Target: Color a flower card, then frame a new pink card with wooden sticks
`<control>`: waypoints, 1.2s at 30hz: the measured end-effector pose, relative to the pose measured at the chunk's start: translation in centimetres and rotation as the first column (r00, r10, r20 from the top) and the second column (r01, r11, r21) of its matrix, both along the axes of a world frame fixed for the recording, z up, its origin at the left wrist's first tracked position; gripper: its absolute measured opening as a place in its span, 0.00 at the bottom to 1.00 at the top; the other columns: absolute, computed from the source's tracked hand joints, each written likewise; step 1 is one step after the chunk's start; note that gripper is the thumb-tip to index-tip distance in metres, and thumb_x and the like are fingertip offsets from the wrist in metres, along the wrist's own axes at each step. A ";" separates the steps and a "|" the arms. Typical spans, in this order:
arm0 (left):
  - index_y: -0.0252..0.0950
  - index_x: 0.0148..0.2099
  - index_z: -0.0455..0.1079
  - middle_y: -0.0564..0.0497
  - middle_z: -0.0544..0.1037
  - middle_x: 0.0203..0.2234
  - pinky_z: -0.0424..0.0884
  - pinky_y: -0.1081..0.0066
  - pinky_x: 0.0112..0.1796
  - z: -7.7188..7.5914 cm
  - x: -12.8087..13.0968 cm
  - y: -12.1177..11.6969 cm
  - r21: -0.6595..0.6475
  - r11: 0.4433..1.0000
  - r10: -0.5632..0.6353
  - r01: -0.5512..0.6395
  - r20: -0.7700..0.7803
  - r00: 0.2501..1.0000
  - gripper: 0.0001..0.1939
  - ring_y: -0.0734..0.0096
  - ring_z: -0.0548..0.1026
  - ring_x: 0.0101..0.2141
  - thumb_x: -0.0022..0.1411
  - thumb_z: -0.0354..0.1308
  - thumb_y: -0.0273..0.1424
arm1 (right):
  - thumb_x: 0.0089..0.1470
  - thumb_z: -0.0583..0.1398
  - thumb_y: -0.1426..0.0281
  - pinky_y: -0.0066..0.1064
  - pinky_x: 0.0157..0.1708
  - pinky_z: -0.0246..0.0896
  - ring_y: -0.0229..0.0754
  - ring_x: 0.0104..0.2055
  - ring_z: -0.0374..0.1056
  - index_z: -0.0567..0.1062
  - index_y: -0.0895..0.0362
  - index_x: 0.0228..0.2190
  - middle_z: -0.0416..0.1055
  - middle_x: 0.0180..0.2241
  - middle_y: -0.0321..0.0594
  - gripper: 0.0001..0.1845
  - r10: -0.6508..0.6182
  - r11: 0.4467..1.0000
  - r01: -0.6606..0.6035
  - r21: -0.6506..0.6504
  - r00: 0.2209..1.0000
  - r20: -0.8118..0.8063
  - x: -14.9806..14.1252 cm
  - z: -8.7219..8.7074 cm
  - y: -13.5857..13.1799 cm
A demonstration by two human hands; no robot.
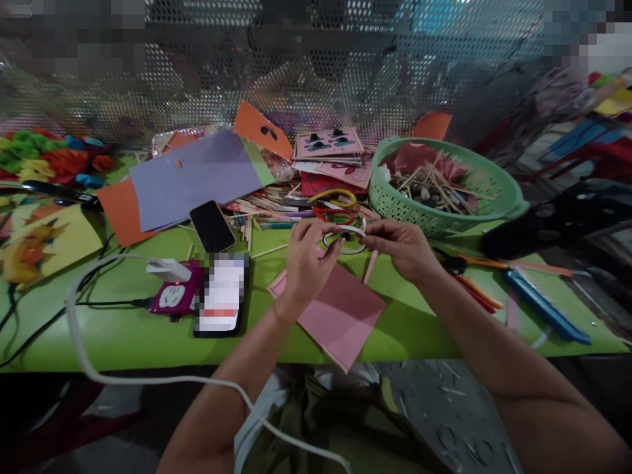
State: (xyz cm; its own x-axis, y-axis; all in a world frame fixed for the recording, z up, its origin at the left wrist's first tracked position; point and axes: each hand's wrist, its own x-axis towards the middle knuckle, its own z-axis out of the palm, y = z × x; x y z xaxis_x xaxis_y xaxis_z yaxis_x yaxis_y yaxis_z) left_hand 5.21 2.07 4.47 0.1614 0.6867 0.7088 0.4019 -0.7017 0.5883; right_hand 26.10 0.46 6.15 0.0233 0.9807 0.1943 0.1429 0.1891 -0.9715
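My left hand point(311, 260) and my right hand point(402, 247) meet over the table's middle. Between them is a thin white ring point(350, 251) that looks like a narrow roll of tape, with a short loose end standing up by my right fingers. My left fingers are closed on its left side, while the right thumb and forefinger pinch its right edge. Below the hands lies a pink square card point(345, 316) with thin strips along some of its edges. One more pink strip point(370, 266) rests beside its upper right corner.
A green basket point(444, 217) of sticks and stones stands back right. Scissors point(474, 261) and a blue cutter point(546, 306) lie right. Left are a dark phone point(212, 226), a lit phone point(222, 296), a purple power socket point(175, 289) and a white cable point(162, 380). Purple paper point(197, 171) lies behind.
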 end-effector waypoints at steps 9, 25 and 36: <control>0.39 0.47 0.78 0.47 0.83 0.42 0.76 0.63 0.48 0.1 0.8 0.7 -0.258 0.926 -0.255 0.274 0.107 0.961 0.05 0.64 0.80 0.45 0.70 0.63 0.29 | 0.41 0.77 0.47 0.32 0.29 0.70 0.38 0.28 0.70 0.86 0.53 0.31 0.80 0.28 0.38 0.25 0.038 0.999 -0.038 -0.023 0.999 0.015 -0.5 -0.2 -0.4; 0.37 0.41 0.76 0.48 0.83 0.38 0.75 0.67 0.43 0.5 1.4 -0.2 -0.258 0.932 -0.249 0.255 0.059 0.967 0.06 0.66 0.80 0.40 0.66 0.61 0.22 | 0.51 0.74 0.59 0.33 0.28 0.74 0.39 0.27 0.73 0.84 0.53 0.33 0.79 0.28 0.37 0.12 -0.097 0.989 0.083 0.124 0.990 0.104 -0.6 0.1 -1.3; 0.38 0.42 0.77 0.48 0.83 0.38 0.74 0.67 0.42 0.6 1.3 -0.1 -0.281 0.919 -0.267 0.276 0.071 0.961 0.07 0.67 0.79 0.38 0.66 0.60 0.22 | 0.53 0.71 0.58 0.36 0.31 0.80 0.42 0.30 0.76 0.85 0.52 0.33 0.80 0.31 0.38 0.11 -0.084 0.991 0.076 0.113 0.994 0.070 -0.9 0.4 -1.4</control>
State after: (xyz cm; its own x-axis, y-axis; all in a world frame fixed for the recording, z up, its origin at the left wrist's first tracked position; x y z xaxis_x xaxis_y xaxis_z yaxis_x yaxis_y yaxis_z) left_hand 6.54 1.93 5.06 0.3514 0.7934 0.4970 0.1979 -0.5818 0.7889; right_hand 25.17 -0.93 6.57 0.0820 0.9487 0.3053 0.2327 0.2796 -0.9315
